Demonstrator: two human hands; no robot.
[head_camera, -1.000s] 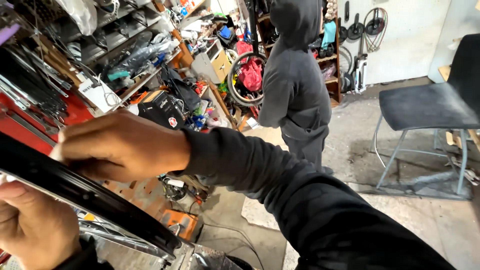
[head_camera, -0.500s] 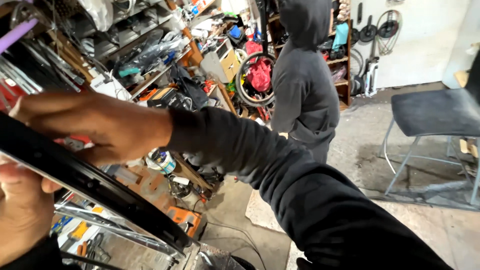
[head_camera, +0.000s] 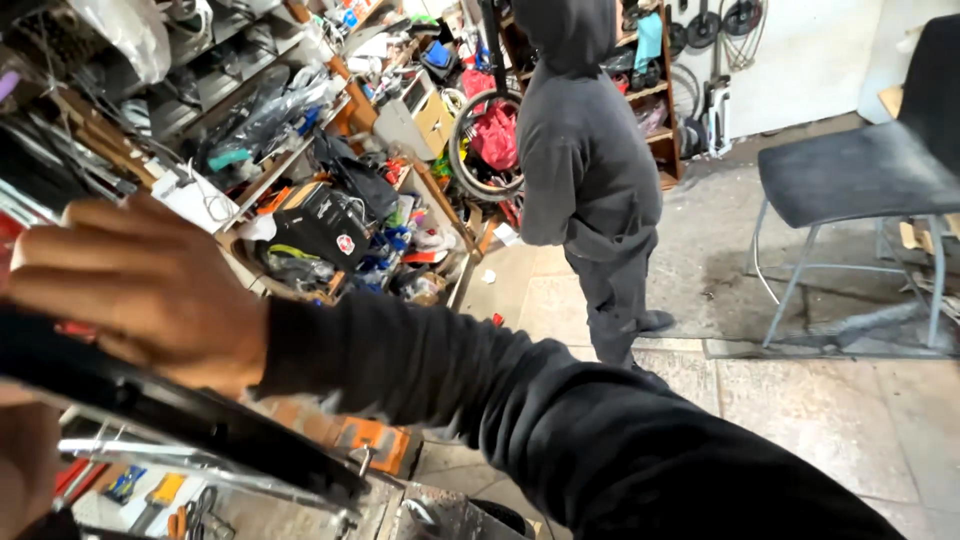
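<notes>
A black bicycle tyre (head_camera: 200, 420) crosses the lower left corner, with a silver rim (head_camera: 190, 458) just under it. My right hand (head_camera: 140, 290) lies over the top of the tyre, fingers folded leftward across it, with the black sleeve reaching in from the lower right. My left hand (head_camera: 22, 470) sits below the tyre at the left edge, pressed against its underside and mostly cut off by the frame.
A person in a dark hooded top (head_camera: 585, 170) stands in the middle, back turned. Cluttered shelves (head_camera: 300, 150) fill the left, with a bicycle wheel (head_camera: 480, 150) leaning at their far end. A grey chair (head_camera: 860, 170) stands at right. An orange tool (head_camera: 360, 440) lies below the tyre.
My right hand has slid left along the tyre. My left hand has sunk further out of the frame. The view has tilted slightly; the hooded person stays in place.
</notes>
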